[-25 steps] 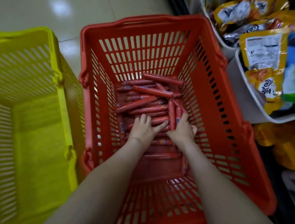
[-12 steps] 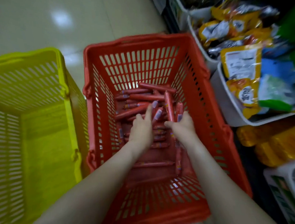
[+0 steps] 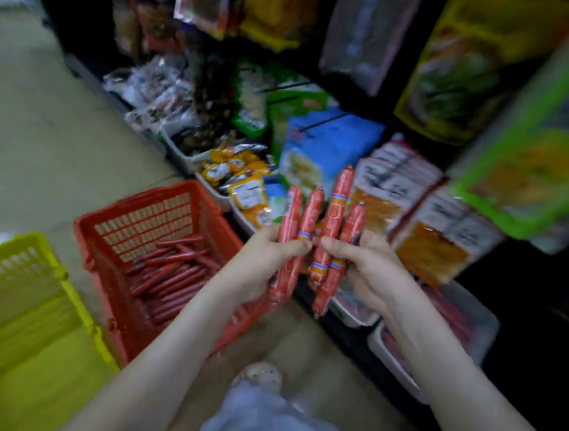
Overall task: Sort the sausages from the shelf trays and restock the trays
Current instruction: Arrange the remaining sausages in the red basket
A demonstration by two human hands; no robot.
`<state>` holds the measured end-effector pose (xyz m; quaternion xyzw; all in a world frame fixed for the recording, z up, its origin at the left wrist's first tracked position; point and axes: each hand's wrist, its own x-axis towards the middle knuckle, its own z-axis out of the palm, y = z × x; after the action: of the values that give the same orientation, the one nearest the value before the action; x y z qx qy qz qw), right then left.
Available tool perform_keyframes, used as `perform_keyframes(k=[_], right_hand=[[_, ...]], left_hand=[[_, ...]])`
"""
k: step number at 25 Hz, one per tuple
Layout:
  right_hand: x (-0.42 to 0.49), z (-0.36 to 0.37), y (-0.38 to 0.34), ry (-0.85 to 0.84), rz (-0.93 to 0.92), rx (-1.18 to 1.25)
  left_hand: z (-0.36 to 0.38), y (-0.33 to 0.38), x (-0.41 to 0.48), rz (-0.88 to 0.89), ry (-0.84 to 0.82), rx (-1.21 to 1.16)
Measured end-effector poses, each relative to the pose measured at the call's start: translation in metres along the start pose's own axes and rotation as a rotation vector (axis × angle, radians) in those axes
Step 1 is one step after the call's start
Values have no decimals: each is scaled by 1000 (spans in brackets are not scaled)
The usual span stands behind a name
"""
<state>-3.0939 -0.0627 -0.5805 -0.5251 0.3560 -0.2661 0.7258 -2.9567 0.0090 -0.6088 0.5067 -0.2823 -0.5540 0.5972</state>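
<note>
Standing at the far left on the floor, a yellow basket [image 3: 17, 346] sits just beside a red basket [image 3: 132, 206], and a heap of loose sausages [image 3: 175, 271] lies across the red one's bottom. Right of that heap, above the basket's near corner, the left hand [image 3: 262, 261] grips a left pair of sausages [image 3: 291, 216]. Its fingers curl round their lower halves and the thumb presses across the front, so both sticks stand roughly upright. Almost thumb to thumb with it, the right hand [image 3: 371, 267] holds a right pair of sausages [image 3: 339, 203] (one of these reaches clearly higher than the other three). Its fingers are clamped behind them with the thumb laid over their banded middles. All four wrappers are red with a blue and yellow band. Behind the hands a blue packet [image 3: 330, 143] rests among other blurred packets on the shelf. Lower and further right, white shelf trays [image 3: 386, 353] hold something red, too smeared by blur to tell apart.
</note>
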Motion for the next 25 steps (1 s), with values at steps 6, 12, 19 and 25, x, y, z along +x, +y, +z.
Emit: perform_keyframes(k=[6,12,19,25], right_hand=[[-201,-114,-63,335,-166,38],[-340,-214,-10,645,-125,-6],[-370,-286,179,855,365,-366],[-304,-300,342,403,620,-769]], left_hand=[[193,4,-66,-97,-452,100],[334,-75,-114,-255,-647,304],[313,-253,-96,-722,-369,395],[236,-356,-60,-868,-101,485]])
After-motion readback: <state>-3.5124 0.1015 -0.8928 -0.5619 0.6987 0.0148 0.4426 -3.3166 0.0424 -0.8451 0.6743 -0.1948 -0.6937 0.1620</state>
